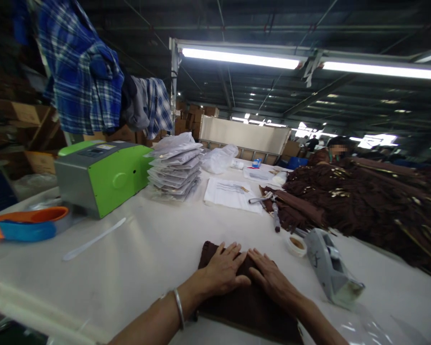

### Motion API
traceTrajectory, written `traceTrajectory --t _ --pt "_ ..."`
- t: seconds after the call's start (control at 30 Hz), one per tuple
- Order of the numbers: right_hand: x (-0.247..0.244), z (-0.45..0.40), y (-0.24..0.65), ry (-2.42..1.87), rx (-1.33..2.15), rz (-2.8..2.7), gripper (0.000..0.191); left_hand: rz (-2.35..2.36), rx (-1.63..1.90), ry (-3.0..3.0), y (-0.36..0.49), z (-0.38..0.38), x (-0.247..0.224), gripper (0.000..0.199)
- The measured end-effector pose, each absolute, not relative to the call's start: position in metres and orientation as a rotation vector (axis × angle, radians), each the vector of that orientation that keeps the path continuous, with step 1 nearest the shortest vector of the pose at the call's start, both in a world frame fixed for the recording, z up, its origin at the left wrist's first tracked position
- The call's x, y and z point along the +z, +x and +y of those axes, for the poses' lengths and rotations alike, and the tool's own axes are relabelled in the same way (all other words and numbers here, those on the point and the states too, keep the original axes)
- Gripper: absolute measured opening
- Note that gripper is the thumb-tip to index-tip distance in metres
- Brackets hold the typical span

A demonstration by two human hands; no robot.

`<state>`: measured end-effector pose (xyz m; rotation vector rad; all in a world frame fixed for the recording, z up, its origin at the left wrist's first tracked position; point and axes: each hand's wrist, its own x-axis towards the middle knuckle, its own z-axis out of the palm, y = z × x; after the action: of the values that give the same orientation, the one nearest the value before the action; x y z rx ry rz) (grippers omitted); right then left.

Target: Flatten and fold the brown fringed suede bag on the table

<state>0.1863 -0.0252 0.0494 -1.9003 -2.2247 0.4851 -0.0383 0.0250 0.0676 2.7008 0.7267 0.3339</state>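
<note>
A dark brown folded cloth (244, 311) lies flat on the white table (140, 258), close in front of me. My left hand (224, 270) rests palm down on its upper left part, fingers spread, with a silver bangle on the wrist. Beside it, my right hand (269, 278) lies on the cloth's upper right part, its fingers stretched out. The two hands are near each other, and neither grips anything. Under the forearms, parts of the cloth are hidden.
A tape dispenser (332, 268) and tape roll (296, 245) sit right. Brown garments (373, 201) are heaped beyond, near a person (321, 155). Bagged packets (174, 167), a green-grey machine (104, 177), an orange-blue tape ring (28, 225) and a white strip (93, 239) stand left.
</note>
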Motion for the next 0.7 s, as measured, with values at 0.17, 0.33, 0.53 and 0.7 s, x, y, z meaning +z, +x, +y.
traceTrajectory --t 0.17,0.33,0.53,0.7 --pt "0.056 -0.054 0.171 -1.859 0.478 -2.294 0.074 0.650 0.312 2.781 -0.036 0.014 0.053 0.074" --pt "0.071 -0.069 0.164 -1.818 0.456 -2.245 0.076 0.685 0.243 2.928 -0.046 0.007 0.041 0.080" --pt "0.065 -0.075 0.160 -1.675 0.509 -2.222 0.077 0.679 0.547 3.194 -0.054 0.010 0.012 0.087" --pt "0.078 -0.105 0.174 -1.626 0.351 -1.854 0.062 0.676 0.887 3.332 -0.074 0.010 -0.003 0.084"
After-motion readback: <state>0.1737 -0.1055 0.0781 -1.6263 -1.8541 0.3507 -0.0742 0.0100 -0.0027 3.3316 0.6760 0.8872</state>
